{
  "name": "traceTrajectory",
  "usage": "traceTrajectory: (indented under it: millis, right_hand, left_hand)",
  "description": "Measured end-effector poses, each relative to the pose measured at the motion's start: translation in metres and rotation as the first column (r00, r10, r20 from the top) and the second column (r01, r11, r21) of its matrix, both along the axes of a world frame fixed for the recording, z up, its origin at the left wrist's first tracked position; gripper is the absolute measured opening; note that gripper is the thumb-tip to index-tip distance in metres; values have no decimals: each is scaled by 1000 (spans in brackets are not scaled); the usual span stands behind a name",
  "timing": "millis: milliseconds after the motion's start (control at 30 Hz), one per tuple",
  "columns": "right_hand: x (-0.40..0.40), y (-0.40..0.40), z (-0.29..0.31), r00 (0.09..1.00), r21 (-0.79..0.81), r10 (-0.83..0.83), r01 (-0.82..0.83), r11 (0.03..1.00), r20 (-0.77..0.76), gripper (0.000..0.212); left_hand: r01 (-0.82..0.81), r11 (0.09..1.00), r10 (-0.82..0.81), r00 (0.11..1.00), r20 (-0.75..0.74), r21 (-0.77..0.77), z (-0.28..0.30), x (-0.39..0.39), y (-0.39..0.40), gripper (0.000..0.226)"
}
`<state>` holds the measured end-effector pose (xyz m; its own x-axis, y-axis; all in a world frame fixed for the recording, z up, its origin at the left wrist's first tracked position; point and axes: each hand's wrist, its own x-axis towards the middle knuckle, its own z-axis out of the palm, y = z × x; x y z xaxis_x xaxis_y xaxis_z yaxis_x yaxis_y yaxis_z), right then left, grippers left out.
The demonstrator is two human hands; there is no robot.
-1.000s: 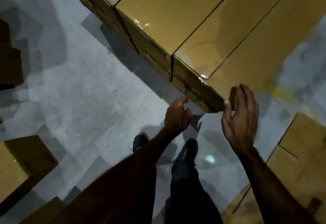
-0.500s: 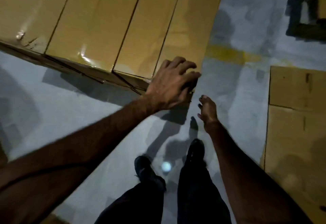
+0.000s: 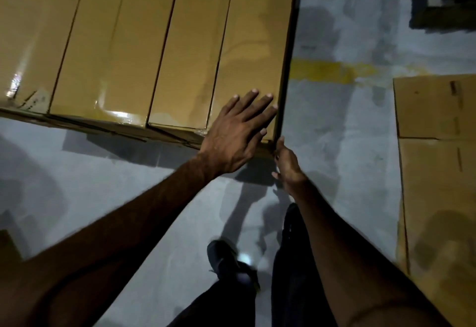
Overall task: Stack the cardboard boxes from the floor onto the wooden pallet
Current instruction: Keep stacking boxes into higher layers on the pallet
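Note:
A stack of long brown cardboard boxes [image 3: 134, 43] fills the upper left, laid side by side; the pallet beneath is hidden. The rightmost box [image 3: 255, 43] forms the stack's right edge. My left hand [image 3: 239, 133] lies flat with straight, spread fingers on the near end of that box's top. My right hand [image 3: 287, 164] is at the box's near right corner, fingers pointing up along the side edge; whether it presses the cardboard is unclear.
Grey concrete floor [image 3: 334, 120] with a yellow painted line [image 3: 332, 71] runs to the right of the stack. Flat cardboard boxes [image 3: 438, 146] lie on the floor at the right. A dark pallet-like shape [image 3: 438, 4] sits top right. My feet [image 3: 231, 267] stand below.
The view has shifted so the stack sits larger and squarer. My left hand went from curled over the box corner to lying flat on top. My right hand rose to the corner.

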<state>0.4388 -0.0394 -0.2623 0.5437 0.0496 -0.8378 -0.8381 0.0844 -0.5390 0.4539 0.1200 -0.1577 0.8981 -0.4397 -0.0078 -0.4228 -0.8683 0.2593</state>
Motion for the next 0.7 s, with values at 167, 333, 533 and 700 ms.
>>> traceTrajectory:
  millis: [167, 333, 533, 700]
  right_hand:
    - [-2, -16, 35, 995, -43, 20, -16, 999, 94, 53]
    - [-15, -44, 120, 969, -102, 6, 20, 995, 248, 58]
    - [-37, -66, 247, 950, -63, -18, 40, 997, 313, 46]
    - [-39, -74, 330, 929, -95, -68, 110, 989, 364, 44]
  left_hand:
    - [-8, 1000, 8, 996, -87, 0, 22, 0, -2, 58]
    - [-169, 976, 143, 973, -181, -138, 96, -27, -8, 60]
    - [-448, 837, 342, 876, -339, -315, 202, -80, -24, 61]
    - [-550, 705, 410, 831, -375, -448, 282, -91, -50, 60]
